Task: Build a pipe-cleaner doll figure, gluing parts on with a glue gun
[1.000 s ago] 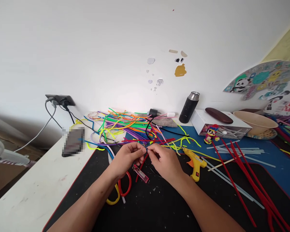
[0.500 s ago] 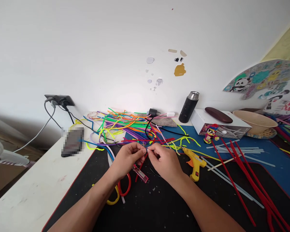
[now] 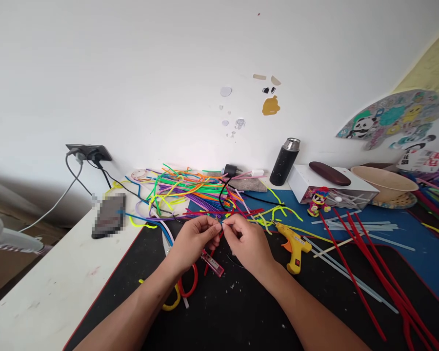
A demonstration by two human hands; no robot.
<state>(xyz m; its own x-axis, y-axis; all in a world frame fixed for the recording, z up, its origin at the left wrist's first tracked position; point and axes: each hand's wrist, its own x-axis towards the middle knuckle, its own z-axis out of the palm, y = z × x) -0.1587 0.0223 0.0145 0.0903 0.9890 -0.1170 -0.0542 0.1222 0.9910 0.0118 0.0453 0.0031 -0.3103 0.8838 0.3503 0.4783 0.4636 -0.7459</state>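
Observation:
Above the black mat, my left hand (image 3: 193, 241) and my right hand (image 3: 250, 241) meet with their fingertips almost touching. Each pinches thumb against forefinger; whatever lies between them is too small to make out. Below my left hand are scissors (image 3: 194, 285) with a red and a yellow handle loop, partly covered by my wrist. A small pink case (image 3: 212, 263) with a printed label lies between my forearms. Beside it a short red pipe cleaner (image 3: 207, 267) is partly hidden. To the right of my right hand rests a yellow glue gun (image 3: 295, 251).
A heap of coloured pipe cleaners (image 3: 190, 187) lies by the wall. Red pipe cleaners (image 3: 384, 263) and clear glue sticks (image 3: 351, 273) spread out at right. Behind stand a black flask (image 3: 283, 165), a white box (image 3: 300, 183) and a small figure (image 3: 318, 201). A blurred dark object (image 3: 109, 214) sits left.
The view has shifted very slightly. Both hands keep almost the same pinching pose, with barely any movement at the fingertips.

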